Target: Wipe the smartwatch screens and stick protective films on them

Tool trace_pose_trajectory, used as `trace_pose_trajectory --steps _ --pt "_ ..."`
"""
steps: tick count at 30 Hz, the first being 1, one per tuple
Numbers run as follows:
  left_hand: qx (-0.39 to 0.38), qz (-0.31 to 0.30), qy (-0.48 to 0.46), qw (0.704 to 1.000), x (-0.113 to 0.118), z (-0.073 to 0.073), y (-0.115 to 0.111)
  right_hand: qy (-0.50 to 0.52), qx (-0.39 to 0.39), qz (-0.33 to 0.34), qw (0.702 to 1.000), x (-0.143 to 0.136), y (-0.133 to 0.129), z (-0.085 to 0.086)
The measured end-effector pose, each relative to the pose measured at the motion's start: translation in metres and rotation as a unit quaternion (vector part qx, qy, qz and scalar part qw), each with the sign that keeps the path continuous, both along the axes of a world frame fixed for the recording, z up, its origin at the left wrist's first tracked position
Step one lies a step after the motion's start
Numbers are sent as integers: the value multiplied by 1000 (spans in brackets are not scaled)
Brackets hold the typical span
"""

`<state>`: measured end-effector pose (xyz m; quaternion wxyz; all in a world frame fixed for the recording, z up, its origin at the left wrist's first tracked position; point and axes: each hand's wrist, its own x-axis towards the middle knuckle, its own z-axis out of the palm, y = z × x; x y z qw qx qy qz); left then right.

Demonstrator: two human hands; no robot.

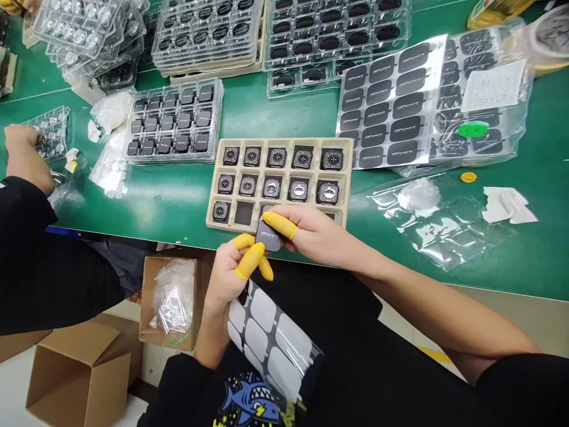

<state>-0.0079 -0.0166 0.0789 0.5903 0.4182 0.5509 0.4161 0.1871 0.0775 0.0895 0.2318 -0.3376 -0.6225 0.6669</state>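
Between both hands, over the near edge of the tray, is a dark square watch body [268,237] with pale lettering on its face. My left hand [233,270], in yellow finger cots, pinches its lower left side. Gripping the upper right side is my right hand [306,234], with a yellow cot on the finger that shows. A curled sheet of rounded-square stickers [278,341] hangs below my left hand; whether the hand holds it I cannot tell. Just behind, a beige tray [280,142] carries several watch bodies with sensor backs up, partly hidden by my right hand.
A clear tray [220,118] of dark watch bodies stands behind left. Label sheets [389,107] lie behind right, near a plastic bag [444,231]. Stacked clear trays [204,47] line the back. At left, a co-worker's hand [26,139] touches another tray. Cardboard boxes [80,373] stand below.
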Motion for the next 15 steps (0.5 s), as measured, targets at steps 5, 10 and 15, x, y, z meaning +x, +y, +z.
trace_pose_trajectory --steps 5,10,15 --pt "16 4 -7 1000 0 2 3 30 -65 31 997 4 0 5" --pt "18 18 8 1000 1 4 3 42 -80 31 995 6 1 5" --pt "31 27 -2 999 -1 2 1 42 -114 -1 993 8 2 0"
